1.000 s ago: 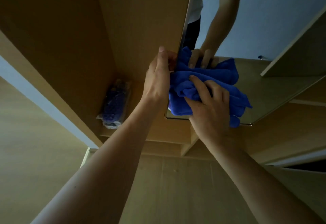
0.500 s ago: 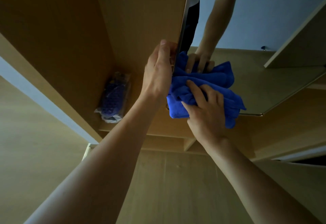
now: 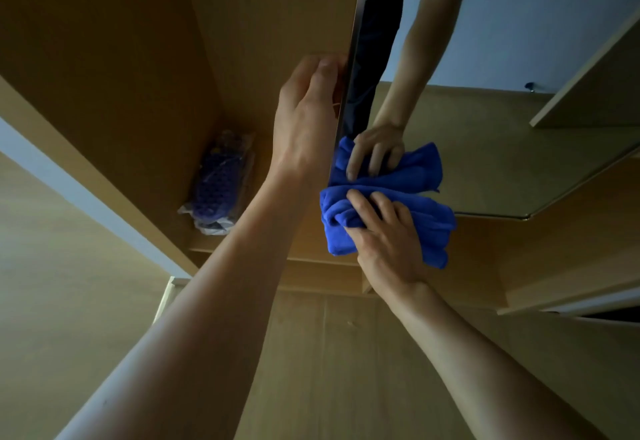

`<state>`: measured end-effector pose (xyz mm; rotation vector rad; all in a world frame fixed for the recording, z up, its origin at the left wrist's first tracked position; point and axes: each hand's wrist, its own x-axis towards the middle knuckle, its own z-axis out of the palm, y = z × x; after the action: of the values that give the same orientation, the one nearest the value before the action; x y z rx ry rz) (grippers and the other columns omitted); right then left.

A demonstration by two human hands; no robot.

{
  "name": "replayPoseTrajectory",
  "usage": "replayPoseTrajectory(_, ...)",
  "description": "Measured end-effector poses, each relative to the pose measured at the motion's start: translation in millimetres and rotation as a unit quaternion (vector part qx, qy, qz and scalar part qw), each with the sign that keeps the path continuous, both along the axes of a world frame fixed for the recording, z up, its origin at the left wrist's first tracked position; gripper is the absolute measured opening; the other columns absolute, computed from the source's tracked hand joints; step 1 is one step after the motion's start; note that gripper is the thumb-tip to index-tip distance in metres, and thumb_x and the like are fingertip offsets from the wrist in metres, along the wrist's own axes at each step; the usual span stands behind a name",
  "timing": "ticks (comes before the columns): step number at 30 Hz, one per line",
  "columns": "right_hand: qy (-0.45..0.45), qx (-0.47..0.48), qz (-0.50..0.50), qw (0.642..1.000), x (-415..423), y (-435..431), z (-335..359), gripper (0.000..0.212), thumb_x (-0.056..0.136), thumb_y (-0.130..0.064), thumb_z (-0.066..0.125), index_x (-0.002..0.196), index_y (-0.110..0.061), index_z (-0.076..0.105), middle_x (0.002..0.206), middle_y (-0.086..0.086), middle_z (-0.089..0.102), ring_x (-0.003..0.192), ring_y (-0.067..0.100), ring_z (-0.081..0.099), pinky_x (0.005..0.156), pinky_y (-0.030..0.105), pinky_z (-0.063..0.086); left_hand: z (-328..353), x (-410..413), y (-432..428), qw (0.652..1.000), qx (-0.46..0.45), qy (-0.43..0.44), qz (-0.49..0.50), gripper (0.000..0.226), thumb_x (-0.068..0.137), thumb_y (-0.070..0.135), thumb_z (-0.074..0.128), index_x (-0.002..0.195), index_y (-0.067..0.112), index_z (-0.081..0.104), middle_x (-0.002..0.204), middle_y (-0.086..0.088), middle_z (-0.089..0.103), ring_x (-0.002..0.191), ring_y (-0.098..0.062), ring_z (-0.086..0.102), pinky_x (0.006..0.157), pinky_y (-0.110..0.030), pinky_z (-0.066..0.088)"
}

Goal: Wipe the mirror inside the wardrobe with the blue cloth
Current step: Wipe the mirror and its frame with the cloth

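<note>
Down slides the blue cloth (image 3: 429,228): a second ago it sat higher on the glass, and now its lower folds hang past the bottom edge of the mirror (image 3: 485,162). Our right hand (image 3: 384,242) bunches it, fingers curled into the folds, pressing it to the mirror. Above and left of that hand, our left hand (image 3: 304,127) has climbed and grips the mirror's left edge. Left of it and lower, a plastic-wrapped purple bundle (image 3: 216,186) lies deep in the wardrobe (image 3: 121,58).
</note>
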<state>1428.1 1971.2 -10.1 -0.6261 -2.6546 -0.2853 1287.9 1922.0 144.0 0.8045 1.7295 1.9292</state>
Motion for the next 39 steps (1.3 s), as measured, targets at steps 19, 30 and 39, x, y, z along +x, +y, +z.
replayPoseTrajectory(19, -0.169, -0.246, 0.023, 0.954, 28.6, -7.1, -5.2, 0.069, 0.082, 0.003, 0.054, 0.143, -0.029, 0.051, 0.14, -0.002, 0.049, 0.121, 0.024, 0.046, 0.099, 0.035, 0.037, -7.2, 6.0, -1.5, 1.0, -0.001, 0.021, 0.007, 0.019, 0.098, 0.032, 0.045, 0.082, 0.031, 0.056, 0.075, 0.017, 0.053, 0.079, -0.011, 0.05, 0.076, -0.04, 0.045)
replayPoseTrajectory(30, -0.071, -0.216, -0.01, 0.974, 64.4, -15.2, 131.0, 0.082, 0.06, 0.002, 0.068, 0.136, -0.029, 0.059, 0.132, -0.003, 0.058, 0.11, 0.023, 0.057, 0.088, 0.041, 0.049, 64.9, 1.0, -17.1, 0.997, -0.053, 0.053, -0.032, 0.034, 0.093, 0.04, 0.045, 0.115, 0.029, 0.069, 0.106, 0.003, 0.073, 0.107, -0.022, 0.067, 0.101, -0.053, 0.05)
replayPoseTrajectory(39, -0.016, -0.098, -0.015, 0.995, 67.6, -16.9, 299.7, 0.076, 0.063, -0.002, 0.073, 0.134, -0.026, 0.061, 0.14, 0.002, 0.054, 0.117, 0.028, 0.054, 0.091, 0.046, 0.047, 178.0, -0.1, -23.1, 0.991, -0.016, 0.126, -0.049, 0.032, 0.1, 0.04, 0.046, 0.124, 0.03, 0.064, 0.111, 0.016, 0.07, 0.106, -0.003, 0.065, 0.098, -0.04, 0.054)
